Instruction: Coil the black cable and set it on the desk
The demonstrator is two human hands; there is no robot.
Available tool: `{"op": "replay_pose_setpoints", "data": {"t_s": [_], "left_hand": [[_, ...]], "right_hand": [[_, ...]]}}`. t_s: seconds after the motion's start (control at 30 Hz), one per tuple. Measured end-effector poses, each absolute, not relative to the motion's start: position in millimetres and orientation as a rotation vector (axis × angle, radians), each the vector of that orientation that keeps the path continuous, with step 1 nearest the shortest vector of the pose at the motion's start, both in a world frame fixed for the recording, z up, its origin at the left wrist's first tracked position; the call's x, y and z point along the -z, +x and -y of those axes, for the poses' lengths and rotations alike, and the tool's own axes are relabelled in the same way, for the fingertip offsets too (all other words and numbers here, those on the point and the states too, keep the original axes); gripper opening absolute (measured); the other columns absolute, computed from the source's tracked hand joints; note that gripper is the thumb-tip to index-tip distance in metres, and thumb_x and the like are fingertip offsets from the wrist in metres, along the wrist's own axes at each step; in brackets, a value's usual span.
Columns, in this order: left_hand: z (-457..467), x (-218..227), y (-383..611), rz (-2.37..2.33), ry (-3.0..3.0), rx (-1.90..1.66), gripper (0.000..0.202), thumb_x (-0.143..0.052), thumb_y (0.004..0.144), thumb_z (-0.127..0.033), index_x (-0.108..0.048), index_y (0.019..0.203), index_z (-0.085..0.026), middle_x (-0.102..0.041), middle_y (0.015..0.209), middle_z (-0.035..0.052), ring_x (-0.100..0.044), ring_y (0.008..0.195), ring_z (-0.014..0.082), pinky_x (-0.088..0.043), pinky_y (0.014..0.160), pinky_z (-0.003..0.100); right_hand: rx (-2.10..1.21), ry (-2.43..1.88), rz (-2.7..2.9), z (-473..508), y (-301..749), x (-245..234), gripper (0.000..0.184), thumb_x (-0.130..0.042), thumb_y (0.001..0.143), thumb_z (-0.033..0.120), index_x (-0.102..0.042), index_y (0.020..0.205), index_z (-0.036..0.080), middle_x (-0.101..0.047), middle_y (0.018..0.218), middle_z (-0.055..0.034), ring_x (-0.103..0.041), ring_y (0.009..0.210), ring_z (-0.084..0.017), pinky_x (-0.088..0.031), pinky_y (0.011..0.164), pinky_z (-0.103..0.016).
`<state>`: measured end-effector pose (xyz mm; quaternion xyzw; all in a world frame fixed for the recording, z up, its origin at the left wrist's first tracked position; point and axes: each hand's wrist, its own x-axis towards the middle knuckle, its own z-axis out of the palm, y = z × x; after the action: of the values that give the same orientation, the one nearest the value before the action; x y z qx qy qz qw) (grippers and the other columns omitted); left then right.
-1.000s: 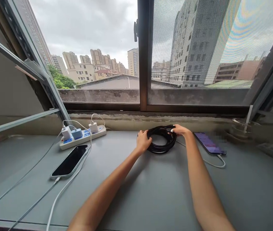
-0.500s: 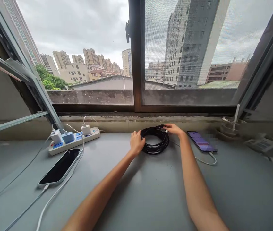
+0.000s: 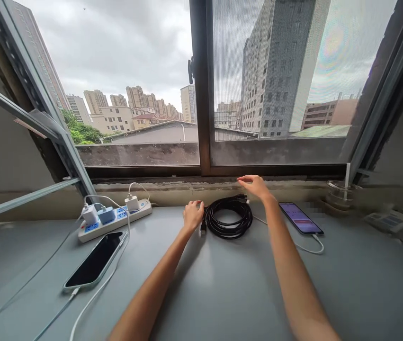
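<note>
A coiled black cable (image 3: pixel 228 217) lies on the grey table (image 3: pixel 222 289) near the window sill. My left hand (image 3: pixel 192 214) rests just left of the coil with its fingers loosely curled, next to the cable's plug end and holding nothing. My right hand (image 3: pixel 255 184) hovers above the coil's far right edge, fingers stretched out and apart, off the cable.
A white power strip (image 3: pixel 116 219) with chargers sits at the left, and a dark phone (image 3: pixel 94 259) lies in front of it on a white lead. A lit phone (image 3: pixel 300 218) lies right of the coil. A glass (image 3: pixel 339 193) stands at the far right. The window frame (image 3: pixel 201 94) rises behind.
Both hands have let go of the black coil. My right hand has lifted up and back from it, and my left hand has slid off to its left side.
</note>
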<state>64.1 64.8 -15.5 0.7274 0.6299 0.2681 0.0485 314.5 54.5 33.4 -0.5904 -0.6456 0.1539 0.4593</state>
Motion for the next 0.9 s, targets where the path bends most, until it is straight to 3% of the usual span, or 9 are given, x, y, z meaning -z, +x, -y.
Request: {"op": "replay_pose_setpoints", "data": {"t_s": [0.13, 0.2, 0.37, 0.53, 0.73, 0.9], "left_hand": [[-64.7, 29.0, 63.9, -1.739, 2.350, -0.761, 0.029, -0.043, 0.092, -0.029, -0.065, 0.110, -0.022, -0.064, 0.116, 0.0049, -0.054, 0.110, 0.0194, -0.040, 0.092, 0.030], [-59.8, 35.8, 68.4, -1.698, 2.395, -0.762, 0.030, -0.040, 0.093, -0.027, -0.065, 0.107, -0.020, -0.063, 0.114, 0.0065, -0.054, 0.110, 0.0204, -0.040, 0.092, 0.032], [-52.9, 41.6, 74.7, -1.681, 2.404, -0.827, 0.032, -0.037, 0.093, -0.025, -0.065, 0.106, -0.015, -0.062, 0.109, 0.0116, -0.054, 0.108, 0.0245, -0.039, 0.092, 0.038], [-61.4, 40.0, 63.1, -1.648, 2.322, -0.919, 0.032, -0.037, 0.094, -0.028, -0.065, 0.104, -0.017, -0.063, 0.105, 0.0090, -0.059, 0.099, 0.0193, -0.042, 0.088, 0.032], [-69.0, 43.1, 47.6, -1.679, 2.216, -0.944, 0.041, -0.030, 0.095, -0.030, -0.068, 0.087, -0.016, -0.065, 0.090, 0.0080, -0.062, 0.084, 0.0171, -0.045, 0.076, 0.028], [-62.1, 47.8, 52.7, -1.669, 2.281, -0.881, 0.029, -0.041, 0.091, -0.032, -0.067, 0.093, -0.019, -0.064, 0.096, 0.0052, -0.060, 0.088, 0.0165, -0.043, 0.078, 0.027]], "right_hand": [[-0.369, -1.484, 1.660, -59.8, 302.4, -18.4, 0.017, -0.064, 0.085, 0.029, -0.066, 0.096, 0.015, -0.065, 0.105, -0.0065, -0.058, 0.103, -0.019, -0.041, 0.098, -0.043], [-0.398, -1.538, 1.660, -58.2, 293.9, 3.9, 0.019, -0.068, 0.082, 0.031, -0.067, 0.090, 0.014, -0.066, 0.100, -0.0074, -0.060, 0.100, -0.021, -0.042, 0.096, -0.045], [-0.388, -1.481, 1.530, -45.0, 294.3, 44.5, 0.031, -0.064, 0.082, 0.034, -0.064, 0.106, 0.014, -0.063, 0.112, -0.0108, -0.058, 0.105, -0.022, -0.042, 0.097, -0.044], [-0.361, -1.407, 1.216, -15.8, 303.3, 64.5, 0.054, -0.040, 0.085, 0.050, -0.056, 0.120, 0.013, -0.060, 0.118, -0.0149, -0.057, 0.108, -0.025, -0.044, 0.096, -0.042], [-0.538, -1.389, 1.170, 21.4, 286.7, 96.9, 0.072, -0.049, 0.076, 0.058, -0.051, 0.130, 0.011, -0.053, 0.130, -0.0143, -0.049, 0.122, -0.028, -0.037, 0.105, -0.041], [-0.697, -1.419, 1.150, 28.2, 289.0, 94.3, 0.072, -0.047, 0.077, 0.060, -0.053, 0.130, 0.011, -0.052, 0.132, -0.0119, -0.045, 0.125, -0.029, -0.038, 0.104, -0.039]]}}
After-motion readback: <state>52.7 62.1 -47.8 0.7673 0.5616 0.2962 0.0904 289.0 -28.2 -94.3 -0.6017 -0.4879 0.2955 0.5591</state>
